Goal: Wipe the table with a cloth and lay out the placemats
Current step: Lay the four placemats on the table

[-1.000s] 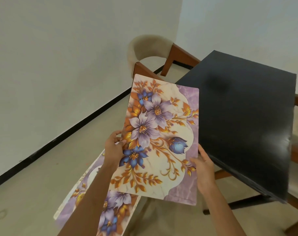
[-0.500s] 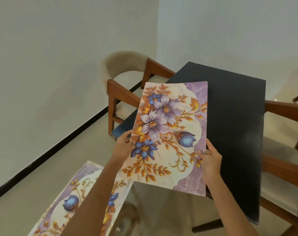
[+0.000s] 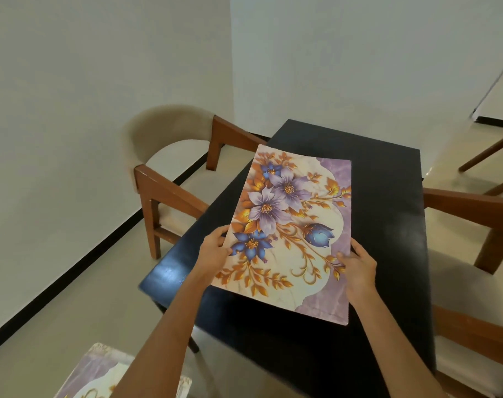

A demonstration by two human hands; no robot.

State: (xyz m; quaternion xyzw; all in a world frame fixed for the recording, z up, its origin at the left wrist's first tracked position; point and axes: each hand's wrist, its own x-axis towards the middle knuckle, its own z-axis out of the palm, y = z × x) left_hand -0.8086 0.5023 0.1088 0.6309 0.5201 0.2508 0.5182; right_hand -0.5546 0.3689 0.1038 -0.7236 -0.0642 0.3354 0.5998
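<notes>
A floral placemat [image 3: 290,234] with purple and blue flowers and gold leaves hangs tilted above the black table [image 3: 388,225]. My left hand [image 3: 214,254] grips its left edge. My right hand [image 3: 358,268] grips its right edge, thumb on top. The placemat's near edge floats over the table's middle. A second placemat [image 3: 92,374] of the same pattern lies low at the bottom left, partly hidden by my left forearm. No cloth is in view.
A wooden chair with a beige rounded back [image 3: 170,168] stands at the table's left side. Another wooden chair [image 3: 480,254] stands at the right, with a third chair [image 3: 497,159] farther back. White walls close the far corner.
The held placemat has moved from beside the table to over its top, and the view has swung right toward the table. The second placemat has slid down to the frame's bottom left.
</notes>
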